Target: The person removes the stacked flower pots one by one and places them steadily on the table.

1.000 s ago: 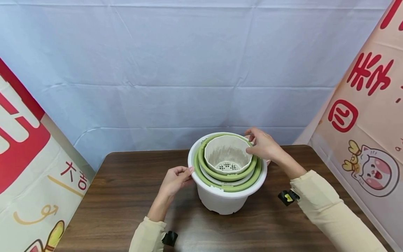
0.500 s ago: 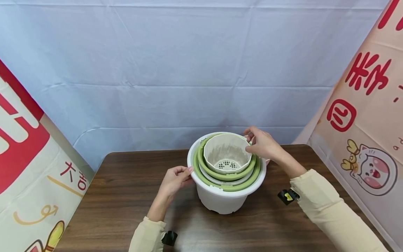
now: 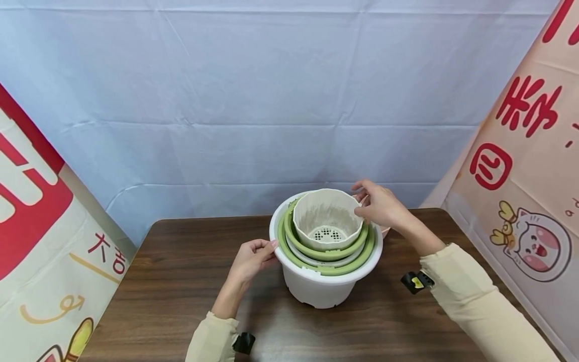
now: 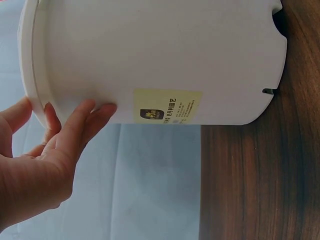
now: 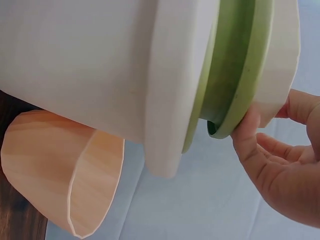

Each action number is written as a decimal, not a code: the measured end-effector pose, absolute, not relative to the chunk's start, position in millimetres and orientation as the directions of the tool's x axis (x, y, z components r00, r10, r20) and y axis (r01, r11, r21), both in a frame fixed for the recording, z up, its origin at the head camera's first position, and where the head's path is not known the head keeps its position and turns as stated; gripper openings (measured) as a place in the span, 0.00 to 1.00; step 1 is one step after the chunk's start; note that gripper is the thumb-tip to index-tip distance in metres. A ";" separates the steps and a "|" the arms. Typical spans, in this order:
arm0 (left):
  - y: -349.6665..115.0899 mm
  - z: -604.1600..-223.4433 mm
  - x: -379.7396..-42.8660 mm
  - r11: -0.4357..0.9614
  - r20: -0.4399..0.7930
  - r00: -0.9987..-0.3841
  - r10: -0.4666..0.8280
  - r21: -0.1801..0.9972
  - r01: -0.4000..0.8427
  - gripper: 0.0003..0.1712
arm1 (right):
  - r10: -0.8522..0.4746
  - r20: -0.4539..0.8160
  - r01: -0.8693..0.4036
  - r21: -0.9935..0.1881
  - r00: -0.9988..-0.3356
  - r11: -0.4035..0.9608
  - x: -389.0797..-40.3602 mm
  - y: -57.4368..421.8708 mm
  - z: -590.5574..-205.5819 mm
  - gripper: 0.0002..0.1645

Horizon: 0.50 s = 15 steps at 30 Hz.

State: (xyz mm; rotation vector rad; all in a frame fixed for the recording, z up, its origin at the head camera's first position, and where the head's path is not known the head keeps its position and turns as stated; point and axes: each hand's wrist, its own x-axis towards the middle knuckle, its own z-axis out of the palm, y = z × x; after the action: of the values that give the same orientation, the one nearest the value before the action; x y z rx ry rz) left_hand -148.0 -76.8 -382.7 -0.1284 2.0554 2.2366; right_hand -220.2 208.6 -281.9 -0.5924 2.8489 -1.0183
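A stack of nested plant pots stands on the table. The outermost is a large white pot (image 3: 316, 291), with a label (image 4: 175, 106) on its side in the left wrist view. Inside it sit pots with green rims (image 3: 329, 255), and a small off-white faceted pot (image 3: 325, 213) with drainage holes is innermost, rising above them. My left hand (image 3: 251, 259) pinches the large pot's rim, thumb on top and fingers underneath against the wall. My right hand (image 3: 382, 208) pinches the small pot's right rim; in the right wrist view one finger (image 5: 247, 127) lies at the green rim.
A peach-coloured pot (image 5: 35, 165) lies tipped over behind the stack's right side, mostly hidden in the head view. The dark wood table (image 3: 190, 271) ends shortly behind the stack, at a pale blue cloth (image 3: 253, 100). Printed banners (image 3: 534, 201) flank both sides.
The small off-white pot has risen slightly within the stack, together with my right hand. My left hand stays at the large pot's rim.
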 end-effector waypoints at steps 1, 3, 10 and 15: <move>-76.6 -382.7 -148.0 -0.088 -0.132 -0.991 0.017 0.987 -0.133 0.14 | -0.376 0.068 -0.332 -0.632 -0.924 0.701 -220.0 208.7 -281.7 0.28; -76.1 -382.6 -147.9 -0.097 -0.131 -0.991 0.016 0.987 -0.132 0.14 | -0.380 0.063 -0.327 -0.649 -0.923 0.687 -219.6 208.9 -281.4 0.28; -76.8 -382.1 -147.3 -0.097 -0.131 -0.991 0.028 0.986 -0.134 0.15 | -0.382 0.050 -0.308 -0.692 -0.923 0.653 -220.4 210.5 -282.8 0.28; -77.5 -382.6 -147.5 -0.093 -0.119 -0.992 0.037 0.988 -0.122 0.17 | -0.382 0.035 -0.291 -0.710 -0.924 0.641 -220.6 211.6 -282.4 0.29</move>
State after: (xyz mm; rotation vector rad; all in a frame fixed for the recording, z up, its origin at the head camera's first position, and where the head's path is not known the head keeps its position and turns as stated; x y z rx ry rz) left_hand -147.5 -77.5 -382.6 -0.0965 2.0397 2.2439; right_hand -220.6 211.6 -282.4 -0.5639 2.7369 -1.1528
